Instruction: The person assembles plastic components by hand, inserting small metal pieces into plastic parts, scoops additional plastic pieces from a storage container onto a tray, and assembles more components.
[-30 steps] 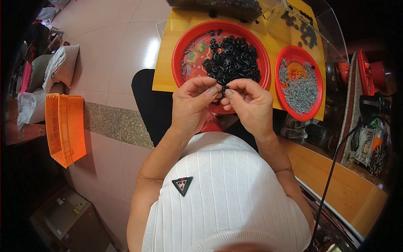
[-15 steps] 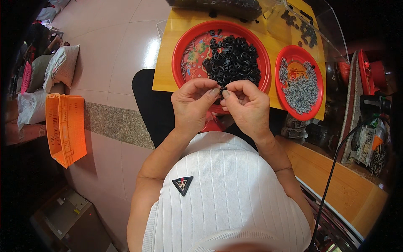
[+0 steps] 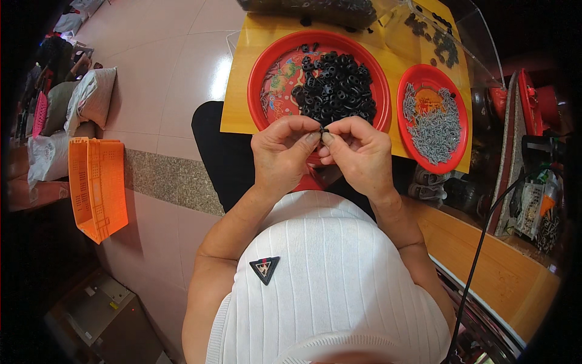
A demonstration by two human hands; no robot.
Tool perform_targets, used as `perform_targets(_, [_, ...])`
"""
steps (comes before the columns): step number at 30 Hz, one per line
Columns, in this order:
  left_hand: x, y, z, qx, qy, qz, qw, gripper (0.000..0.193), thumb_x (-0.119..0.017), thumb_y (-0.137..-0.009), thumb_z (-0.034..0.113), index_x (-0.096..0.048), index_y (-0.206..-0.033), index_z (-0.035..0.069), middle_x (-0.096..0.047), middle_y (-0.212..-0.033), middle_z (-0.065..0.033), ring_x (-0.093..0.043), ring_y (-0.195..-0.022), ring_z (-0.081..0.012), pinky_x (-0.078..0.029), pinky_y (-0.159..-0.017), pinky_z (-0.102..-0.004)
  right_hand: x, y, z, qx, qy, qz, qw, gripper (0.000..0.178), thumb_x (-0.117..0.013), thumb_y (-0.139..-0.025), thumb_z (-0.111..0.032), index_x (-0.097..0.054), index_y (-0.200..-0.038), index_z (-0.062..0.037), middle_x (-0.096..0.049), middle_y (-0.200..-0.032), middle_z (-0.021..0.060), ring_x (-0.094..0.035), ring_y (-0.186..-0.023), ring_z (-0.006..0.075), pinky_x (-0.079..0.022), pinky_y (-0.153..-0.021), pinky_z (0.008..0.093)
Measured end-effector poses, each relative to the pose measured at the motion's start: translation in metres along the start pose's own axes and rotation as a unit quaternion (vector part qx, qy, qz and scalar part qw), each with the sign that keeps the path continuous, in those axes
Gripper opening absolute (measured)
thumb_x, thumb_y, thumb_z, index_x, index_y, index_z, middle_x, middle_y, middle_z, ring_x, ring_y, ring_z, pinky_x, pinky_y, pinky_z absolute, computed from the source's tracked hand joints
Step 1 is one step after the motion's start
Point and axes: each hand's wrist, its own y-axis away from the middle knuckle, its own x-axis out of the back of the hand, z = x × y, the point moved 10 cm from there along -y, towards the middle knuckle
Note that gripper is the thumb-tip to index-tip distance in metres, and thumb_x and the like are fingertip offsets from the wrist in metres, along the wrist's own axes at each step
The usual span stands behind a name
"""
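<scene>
My left hand (image 3: 285, 151) and my right hand (image 3: 357, 155) meet fingertip to fingertip over my lap. Between them they pinch a small black ring-shaped part (image 3: 323, 130). Just beyond the fingers stands a large red plate (image 3: 267, 73) heaped with several black ring parts (image 3: 336, 88). To its right a smaller red plate (image 3: 461, 115) holds a pile of small grey metal pieces (image 3: 436, 127). Both plates rest on a yellow board (image 3: 242, 109).
An orange plastic crate (image 3: 97, 185) lies on the tiled floor at left, with stuffed sacks (image 3: 91, 97) behind it. A clear plastic bag of black parts (image 3: 436, 36) sits at the board's far right. Red tools and a black cable (image 3: 479, 261) crowd the wooden bench at right.
Both hands stayed together at the near rim of the large plate. The fingertips shifted slightly around the small black part.
</scene>
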Motion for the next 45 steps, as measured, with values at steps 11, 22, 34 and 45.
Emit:
perform_targets(11, [-0.006,-0.053,0.024,-0.200,-0.531,-0.052,0.822,0.023,-0.062,-0.067,-0.002,-0.060,-0.089,0.000,-0.052,-0.075,-0.0139,-0.054,-0.070,-0.0280,-0.044,-0.064,-0.0333,0.027,-0.010,0.004,0.000,-0.037,0.044,0.998,0.007,-0.056,-0.079,0.000,-0.054,-0.085,0.0037,-0.057,-0.070,0.0055,-0.059,-0.060,0.0091,-0.051,-0.052,0.0203])
perform_targets(22, [-0.015,-0.058,-0.005,-0.167,-0.605,-0.101,0.772,0.029,-0.057,-0.062,-0.007,-0.055,-0.090,0.000,-0.053,-0.080,-0.0161,-0.051,-0.080,-0.0350,-0.042,-0.070,-0.0398,0.030,-0.017,0.023,-0.022,-0.106,0.021,0.994,0.008,-0.054,-0.081,-0.001,-0.054,-0.088,0.0033,-0.057,-0.071,0.0072,-0.059,-0.059,0.0114,-0.051,-0.051,0.0209])
perform_targets(34, [-0.001,-0.028,-0.023,0.128,0.006,-0.121,0.984,0.017,-0.060,-0.076,-0.002,-0.060,-0.094,-0.001,-0.061,-0.082,-0.0032,-0.055,-0.069,-0.0069,-0.046,-0.062,-0.0192,0.005,-0.018,0.028,-0.049,-0.307,-0.036,0.950,0.011,-0.054,-0.081,-0.001,-0.053,-0.091,0.0032,-0.058,-0.076,0.0087,-0.059,-0.063,0.0128,-0.052,-0.053,0.0227])
perform_targets(45, [0.008,-0.012,-0.020,0.068,-0.001,-0.082,0.994,0.019,-0.057,-0.080,0.001,-0.059,-0.098,-0.002,-0.061,-0.082,-0.0063,-0.056,-0.069,-0.0089,-0.047,-0.061,-0.0198,-0.015,-0.012,0.025,-0.085,-0.344,-0.071,0.932,0.011,-0.053,-0.082,-0.001,-0.052,-0.092,0.0030,-0.058,-0.077,0.0090,-0.059,-0.065,0.0130,-0.052,-0.055,0.0240])
